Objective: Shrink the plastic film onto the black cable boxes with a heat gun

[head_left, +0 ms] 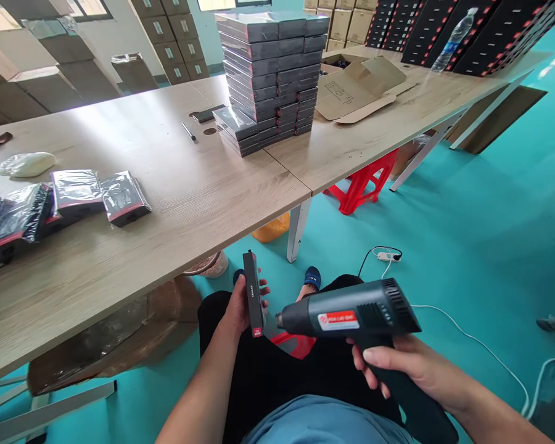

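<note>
Above the lap, my left hand is wrapped round a slim black box with a red end, held on its edge. My right hand grips the handle of a dark heat gun with a red and white label. The gun's nozzle points left at the box, a small gap apart from it. On the table at the left lie several boxes in loose clear film. A tall stack of film-covered boxes stands farther back on the table.
The wooden table runs across in front of me. On it are an opened carton, a pen and a plastic bottle. A large bag-lined carton stands below the table. A power strip and cables lie on the floor.
</note>
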`<state>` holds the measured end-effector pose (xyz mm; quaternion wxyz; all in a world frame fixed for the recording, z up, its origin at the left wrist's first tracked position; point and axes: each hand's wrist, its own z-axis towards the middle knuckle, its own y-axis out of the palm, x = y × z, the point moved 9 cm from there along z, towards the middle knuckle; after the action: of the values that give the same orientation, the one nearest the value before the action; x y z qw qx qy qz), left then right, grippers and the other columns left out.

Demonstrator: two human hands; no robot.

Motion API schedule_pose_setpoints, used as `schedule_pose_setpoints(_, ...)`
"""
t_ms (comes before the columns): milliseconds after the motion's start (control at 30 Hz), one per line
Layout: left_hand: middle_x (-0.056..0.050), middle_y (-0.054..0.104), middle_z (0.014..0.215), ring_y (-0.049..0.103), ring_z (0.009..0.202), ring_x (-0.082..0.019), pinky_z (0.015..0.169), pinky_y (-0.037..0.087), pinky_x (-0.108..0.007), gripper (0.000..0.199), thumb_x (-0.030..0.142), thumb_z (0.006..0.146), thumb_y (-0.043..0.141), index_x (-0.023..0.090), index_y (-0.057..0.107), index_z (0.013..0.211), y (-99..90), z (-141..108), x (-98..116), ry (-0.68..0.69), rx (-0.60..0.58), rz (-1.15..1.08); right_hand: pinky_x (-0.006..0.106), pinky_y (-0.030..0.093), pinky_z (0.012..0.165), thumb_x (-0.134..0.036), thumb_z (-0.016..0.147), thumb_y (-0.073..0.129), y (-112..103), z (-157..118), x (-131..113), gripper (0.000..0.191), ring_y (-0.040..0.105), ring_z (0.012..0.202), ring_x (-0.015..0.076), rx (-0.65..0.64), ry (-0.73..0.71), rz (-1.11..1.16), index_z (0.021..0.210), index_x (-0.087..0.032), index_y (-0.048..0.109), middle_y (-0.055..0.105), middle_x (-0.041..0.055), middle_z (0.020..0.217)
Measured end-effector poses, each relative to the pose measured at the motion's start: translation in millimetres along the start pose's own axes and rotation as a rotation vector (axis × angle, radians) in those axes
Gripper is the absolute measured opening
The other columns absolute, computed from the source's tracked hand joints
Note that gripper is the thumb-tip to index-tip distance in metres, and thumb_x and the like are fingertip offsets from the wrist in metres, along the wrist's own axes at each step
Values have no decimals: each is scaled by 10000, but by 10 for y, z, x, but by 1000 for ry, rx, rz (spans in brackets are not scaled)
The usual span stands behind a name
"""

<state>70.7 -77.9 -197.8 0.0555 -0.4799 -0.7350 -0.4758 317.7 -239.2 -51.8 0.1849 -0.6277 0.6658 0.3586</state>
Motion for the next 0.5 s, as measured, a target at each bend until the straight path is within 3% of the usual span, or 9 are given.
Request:
schedule_pose_setpoints(100, -140, 738, 984, 718, 759, -260, 634, 575, -373, 587, 634, 860, 670, 176, 678, 1226, 34, -54, -104, -91, -83, 28, 232, 540, 562, -401, 816, 818, -196, 58, 27, 332, 664, 702, 171, 127, -3, 255, 1043, -162, 780, 734, 71, 893)
schedule_pose_setpoints(233, -177, 734, 980, 719, 817, -304, 735, 589, -457, 671, 670, 851, 620, 112, 677, 1219, 259, -131, -112, -125, -188, -25, 200, 551, 551, -309, 830, 788, -330, 210, -11, 219, 636, 682, 149, 217, -44, 524, 989, -158, 790, 715, 66, 865)
schedule_pose_setpoints(367, -185, 730, 1035, 715, 883, -315, 795, 584, -479, 714, 650, 836, 619, 92, 654, 1280, 457, -179, -72, -97, -261, -59, 211, 572, 554, -288, 844, 740, -357, 365, -101, 162, 633, 697, 164, 234, -82, 560, 954, -174, 773, 700, 67, 869)
schedule_pose_setpoints(500, -194, 734, 1081, 723, 941, -324, 806, 587, -461, 708, 626, 859, 604, 101, 630, 1334, 426, -170, -91, -93, -252, -39, 200, 554, 548, -309, 836, 758, -264, 471, -253, 195, 625, 687, 149, 181, -127, 531, 959, -158, 765, 692, 60, 855)
